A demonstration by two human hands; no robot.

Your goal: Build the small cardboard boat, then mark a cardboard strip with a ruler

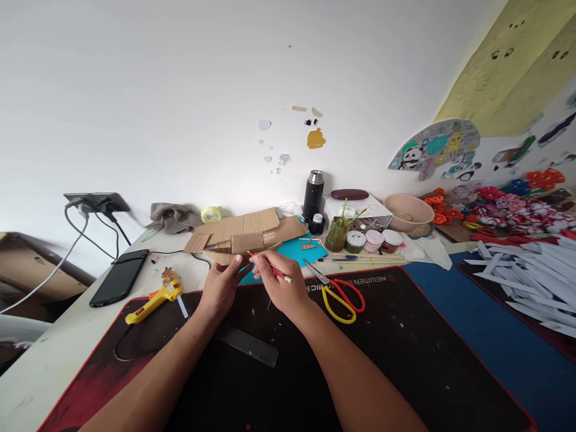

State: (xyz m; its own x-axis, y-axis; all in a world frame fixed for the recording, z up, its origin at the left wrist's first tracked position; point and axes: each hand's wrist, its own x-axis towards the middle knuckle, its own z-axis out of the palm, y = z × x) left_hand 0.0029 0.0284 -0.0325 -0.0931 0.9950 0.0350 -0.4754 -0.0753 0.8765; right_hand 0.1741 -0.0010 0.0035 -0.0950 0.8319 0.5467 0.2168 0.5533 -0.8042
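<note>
My right hand [281, 282] is closed around a red pencil [283, 276], its white end toward me and its other end near my left fingertips. My left hand [221, 285] is closed, thumb on top, on the edge of a brown cardboard piece [220, 258]; the fingers partly hide it. Just beyond both hands lie larger cardboard pieces [247, 225], one with printed letters, and a blue sheet [292, 252]. Scissors [344, 300] with one red and one yellow handle lie right of my right hand. A flat dark ruler-like strip [249, 346] rests between my forearms.
A yellow hot glue gun [155, 302] and a black phone [120, 279] lie at left. Behind stand a black flask [314, 195], a jar with brushes [336, 235], paint pots [355, 241] and a bowl [408, 212]. White paper strips [535, 285] pile up at right on the mat's far side.
</note>
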